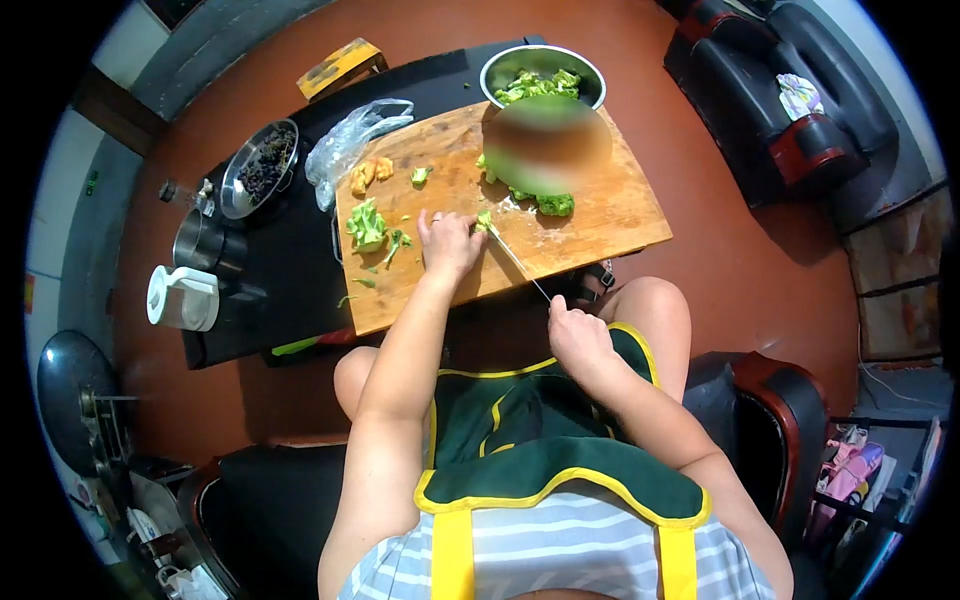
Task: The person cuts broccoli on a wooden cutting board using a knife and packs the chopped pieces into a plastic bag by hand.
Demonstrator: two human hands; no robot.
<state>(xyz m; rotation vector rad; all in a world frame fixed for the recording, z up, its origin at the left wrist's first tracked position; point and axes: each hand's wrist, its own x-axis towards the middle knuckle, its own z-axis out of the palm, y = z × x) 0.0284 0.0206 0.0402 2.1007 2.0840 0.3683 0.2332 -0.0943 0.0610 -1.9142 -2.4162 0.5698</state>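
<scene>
I monitor one head-worn view: wide, dark-cornered, facing forward and steeply down over the apron (600,455), with the cutting board (620,215) near and the floor (740,290) beyond.

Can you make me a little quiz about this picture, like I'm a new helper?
1. Which of the person's own hands holds the knife?
2. True or false: in the picture, the clear plastic bag lies left of the metal bowl of green pieces.
3. What colour edges the dark green apron? A) red B) yellow C) blue

Key:
1. The right hand.
2. True.
3. B, yellow.
</scene>
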